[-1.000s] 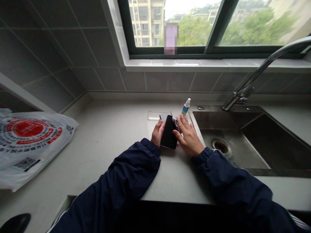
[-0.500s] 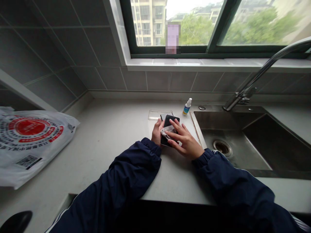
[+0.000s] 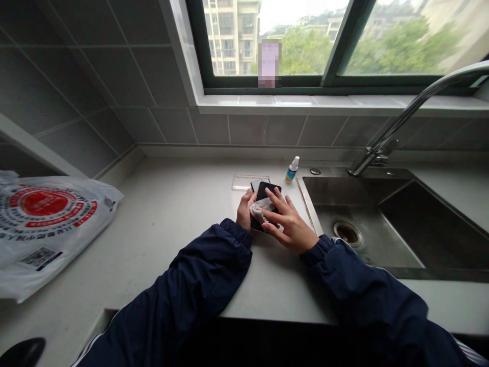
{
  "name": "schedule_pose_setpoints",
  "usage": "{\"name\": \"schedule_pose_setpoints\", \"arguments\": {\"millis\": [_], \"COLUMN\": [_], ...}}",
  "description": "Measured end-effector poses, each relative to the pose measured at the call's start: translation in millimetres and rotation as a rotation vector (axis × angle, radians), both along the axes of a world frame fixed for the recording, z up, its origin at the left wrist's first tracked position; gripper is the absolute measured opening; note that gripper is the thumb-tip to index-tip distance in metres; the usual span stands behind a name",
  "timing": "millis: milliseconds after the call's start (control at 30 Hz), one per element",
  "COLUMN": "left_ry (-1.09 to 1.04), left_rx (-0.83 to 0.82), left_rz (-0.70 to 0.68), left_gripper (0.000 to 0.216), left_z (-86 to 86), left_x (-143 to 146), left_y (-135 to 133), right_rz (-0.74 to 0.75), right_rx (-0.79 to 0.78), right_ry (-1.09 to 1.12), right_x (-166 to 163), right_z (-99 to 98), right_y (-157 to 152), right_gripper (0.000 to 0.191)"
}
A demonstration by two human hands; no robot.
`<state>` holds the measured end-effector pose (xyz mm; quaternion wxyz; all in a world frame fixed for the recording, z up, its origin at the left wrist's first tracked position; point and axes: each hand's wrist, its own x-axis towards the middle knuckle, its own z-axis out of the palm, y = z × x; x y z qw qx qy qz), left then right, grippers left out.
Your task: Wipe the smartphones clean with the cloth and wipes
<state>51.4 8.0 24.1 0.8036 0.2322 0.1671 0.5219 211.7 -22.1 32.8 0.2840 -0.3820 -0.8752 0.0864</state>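
left hand (image 3: pixel 245 210): narrow grip, fingers curled round the left edge of a black smartphone (image 3: pixel 268 189). right hand (image 3: pixel 289 225): fingers spread across the face of the phone, pressing a crumpled white cloth (image 3: pixel 263 209) against it. both forearms are covered by navy sleeves (image 3: pixel 212 267) with gathered cuffs

phone position: between the hands, over the stone tabletop (image 3: pixel 168 239), lower end at or just above the surface; contact cannot be confirmed. a dark flat item (image 3: pixel 255 185) shows past the upper left corner of the phone; its type cannot be determined

surroundings: a clear plastic rectangular piece (image 3: pixel 241 182) lies flat on the tabletop, just behind the left hand. a small white spray bottle (image 3: pixel 292 171) with a blue label stands upright near the phone, beside the rim of a stainless steel sink (image 3: pixel 397 199). a chrome gooseneck faucet (image 3: pixel 372 155) rises behind the sink. a white plastic bag (image 3: pixel 49 219) with red print lies on the tabletop, well apart from both hands
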Motion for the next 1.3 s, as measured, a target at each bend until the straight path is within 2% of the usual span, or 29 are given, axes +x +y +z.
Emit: {"name": "schedule_pose_setpoints", "arguments": {"millis": [67,133,300,367,467,567,667,733,767,867,933,1000,1100,1300], "left_ry": [0.004,0.002,0.018,0.055,0.145,0.209,0.221,0.226,0.232,0.266,0.282,0.29,0.303,0.285], "left_rx": [-0.022,-0.023,0.0,-0.01,-0.007,0.065,0.116,0.118,0.122,0.148,0.163,0.17,0.171,0.159], "left_rz": [0.024,0.044,-0.079,-0.125,-0.128,-0.083,-0.066,-0.078,-0.081,-0.078,-0.076,-0.078,-0.078,-0.091], "left_gripper": [0.065,0.066,0.064,0.062,0.06,0.058,0.06,0.064,0.067,0.071,0.072,0.07,0.066,0.068], "left_z": [0.8,1.9,0.9,-0.5,-1.2,-0.3,0.4,0.6,0.6,0.7,0.3,-0.6,-1.8,-0.8], "left_x": [2,2,-5,-7,-9,-8,-8,-9,-9,-9,-9,-8,-8,-8], "left_y": [-1,-1,2,2,0,-3,-5,-4,-4,-4,-4,-4,-4,-4], "right_rz": [0.037,-0.002,-0.272,-0.332,-0.324,-0.293,-0.313,-0.374,-0.411,-0.496,-0.501,-0.481,-0.466,-0.496], "right_rx": [-0.008,-0.005,-0.006,0.001,0.062,0.121,0.117,0.062,0.007,-0.283,-0.488,-0.616,-0.669,-0.613], "right_ry": [-0.015,-0.013,0.026,0.043,0.093,0.207,0.33,0.432,0.503,0.775,0.896,0.934,0.968,1.182], "right_x": [-1,1,10,12,12,12,13,13,13,14,14,14,14,18], "right_z": [1.5,0.7,-5.9,-7.1,-7.1,-6.2,-5.0,-4.2,-3.9,-3.0,-2.3,-1.6,0.2,11.6], "right_y": [-2,0,12,15,17,18,18,19,20,24,26,26,25,26], "right_gripper": [0.039,0.038,0.047,0.048,0.042,0.03,0.018,0.022,0.03,0.061,0.062,0.054,0.048,0.039]}}
